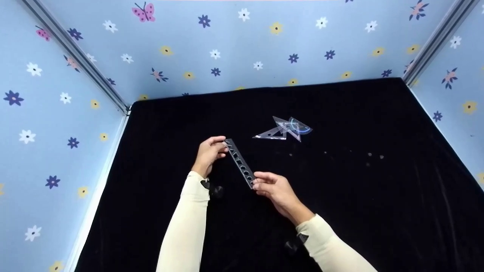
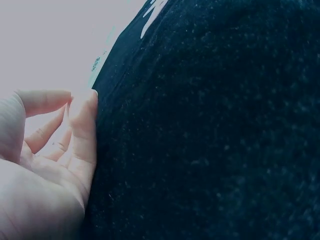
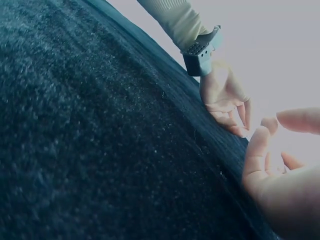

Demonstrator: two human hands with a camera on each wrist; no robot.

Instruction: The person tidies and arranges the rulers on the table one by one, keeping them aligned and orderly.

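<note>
A clear stencil ruler (image 1: 244,161) with a row of cut-out shapes is held slantwise over the black cloth. My left hand (image 1: 208,154) pinches its far upper end between thumb and fingers. At the near lower end, my right hand (image 1: 279,189) pinches it the same way. In the left wrist view the left hand (image 2: 55,145) shows thumb and fingertip together, and the ruler is washed out by glare. The right wrist view has the right hand (image 3: 280,170) in front, with the left hand (image 3: 227,100) beyond.
Past the ruler, a clear set square (image 1: 261,136), another triangle (image 1: 295,134) and a protractor (image 1: 305,129) with a blue arc overlap on the black cloth (image 1: 359,211). Flower-patterned walls (image 1: 242,45) enclose the back and sides. Pale specks (image 1: 369,154) dot the cloth.
</note>
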